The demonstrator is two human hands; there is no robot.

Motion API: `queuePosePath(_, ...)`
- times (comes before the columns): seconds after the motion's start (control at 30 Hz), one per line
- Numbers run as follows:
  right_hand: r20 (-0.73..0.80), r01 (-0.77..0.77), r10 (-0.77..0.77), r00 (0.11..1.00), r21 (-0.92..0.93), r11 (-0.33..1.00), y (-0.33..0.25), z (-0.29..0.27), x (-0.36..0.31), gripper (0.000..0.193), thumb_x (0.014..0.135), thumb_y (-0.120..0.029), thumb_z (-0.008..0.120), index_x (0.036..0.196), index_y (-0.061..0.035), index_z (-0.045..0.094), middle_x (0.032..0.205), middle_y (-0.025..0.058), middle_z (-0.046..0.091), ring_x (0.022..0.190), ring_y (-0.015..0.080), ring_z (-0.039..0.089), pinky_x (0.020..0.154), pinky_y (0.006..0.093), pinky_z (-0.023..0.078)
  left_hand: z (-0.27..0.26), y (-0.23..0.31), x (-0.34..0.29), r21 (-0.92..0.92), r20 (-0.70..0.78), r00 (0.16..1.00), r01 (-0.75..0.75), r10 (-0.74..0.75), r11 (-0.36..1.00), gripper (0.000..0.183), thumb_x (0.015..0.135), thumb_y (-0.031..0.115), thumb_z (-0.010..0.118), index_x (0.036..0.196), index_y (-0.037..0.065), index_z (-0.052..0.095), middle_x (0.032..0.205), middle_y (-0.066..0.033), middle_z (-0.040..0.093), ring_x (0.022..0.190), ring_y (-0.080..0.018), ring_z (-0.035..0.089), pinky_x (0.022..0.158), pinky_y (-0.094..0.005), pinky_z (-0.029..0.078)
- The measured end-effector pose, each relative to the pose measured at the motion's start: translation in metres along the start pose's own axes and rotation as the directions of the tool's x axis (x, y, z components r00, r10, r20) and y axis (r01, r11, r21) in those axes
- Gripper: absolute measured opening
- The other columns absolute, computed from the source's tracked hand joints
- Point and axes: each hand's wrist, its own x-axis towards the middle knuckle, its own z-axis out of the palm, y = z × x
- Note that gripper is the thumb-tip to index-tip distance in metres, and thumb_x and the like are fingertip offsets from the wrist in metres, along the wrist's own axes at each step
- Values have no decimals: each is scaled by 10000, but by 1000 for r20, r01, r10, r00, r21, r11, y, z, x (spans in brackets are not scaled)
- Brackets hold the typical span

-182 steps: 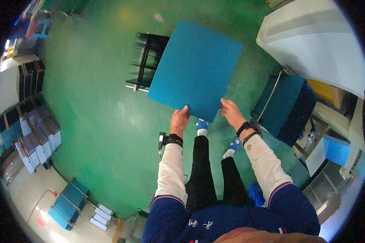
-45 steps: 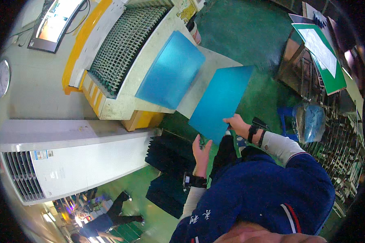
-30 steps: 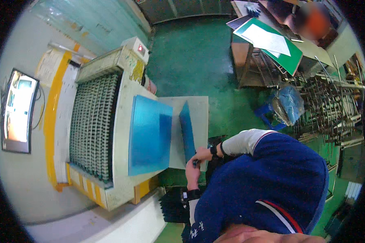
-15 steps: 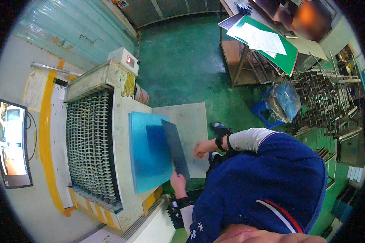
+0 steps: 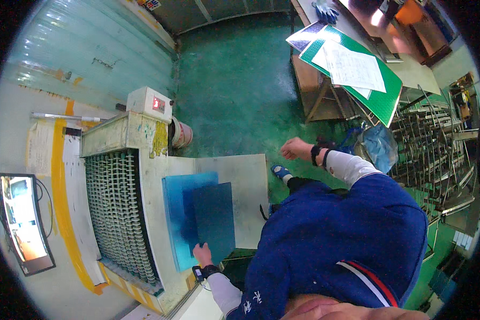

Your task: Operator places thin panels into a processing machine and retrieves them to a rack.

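My left hand point(image 5: 201, 255) pinches the near left corner of a dark blue rectangular sheet point(image 5: 216, 218). The sheet lies over brighter blue sheets point(image 5: 176, 226), offset to the right; I cannot tell if it rests flat on them. Out to the right, my right hand point(image 5: 297, 149) hangs over the green floor, fingers loosely curled and nothing held. Left of the blue sheets is a machine with rows of pale rollers point(image 5: 117, 213). A pale flat board point(image 5: 250, 200) extends to the right under the sheets.
A white control box point(image 5: 150, 105) sits on the machine's far end, a bucket point(image 5: 181, 133) beside it. Far right, a table carries a green board point(image 5: 381, 101) with papers. Metal racks point(image 5: 432, 144) and a plastic-wrapped blue bundle point(image 5: 378, 146) stand right. A monitor point(image 5: 24, 218) hangs left.
The dark sheet has swung from steeply tilted to nearly flat over the blue sheets. My left hand moved left with it; my right hand moved away, right and farther off. The view shifted slightly.
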Motion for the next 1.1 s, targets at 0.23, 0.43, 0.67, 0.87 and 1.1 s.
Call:
queuePosePath(0.23, -36, 11, -1, 999, 282, 959, 2, -100, 29, 193, 912, -259, 505, 876, -81, 572, 757, 70, 602, 658, 226, 590, 552, 353, 482, 12, 45, 7, 28, -149, 988, -32, 36, 999, 247, 773, 202, 697, 835, -33, 655, 790, -234, 641, 759, -416, 601, 699, -466, 452)
queuePosePath(0.43, 600, -314, -170, 782, 613, 725, 43, -133, 94, 111, 893, -123, 559, 935, -23, 585, 830, 83, 626, 683, 194, 610, 568, 304, 496, 22, 83, 6, 31, -111, 994, -14, 18, 999, 289, 798, 237, 688, 911, -27, 654, 875, -241, 647, 815, -424, 600, 720, -489, 456)
queuePosePath(0.67, 118, -29, 37, 992, -70, 997, -27, 20, 45, 173, 892, -222, 622, 937, -55, 616, 855, 53, 648, 707, 157, 614, 637, 315, 510, 30, 67, -2, 110, -141, 988, 84, -68, 990, 372, 829, 294, 626, 1015, -28, 642, 990, -234, 644, 963, -406, 589, 831, -463, 465)
queuePosePath(0.87, 318, 202, -81, 945, -367, 908, -72, 150, 60, 196, 883, -238, 618, 918, -48, 652, 835, 28, 640, 722, 116, 589, 632, 271, 480, 30, 108, -27, 175, -253, 953, 213, -165, 961, 157, 801, 221, 660, 842, 75, 617, 863, -110, 618, 846, -335, 601, 689, -476, 444)
queuePosePath(1.1, 628, 709, -334, 702, -577, 406, -83, 317, 116, 329, 831, -254, 660, 1046, -4, 646, 951, 96, 668, 840, 178, 626, 719, 307, 499, 23, 134, -46, 146, -291, 939, 234, -184, 961, 92, 802, 178, 627, 820, 92, 600, 865, -84, 598, 861, -306, 583, 698, -456, 432)
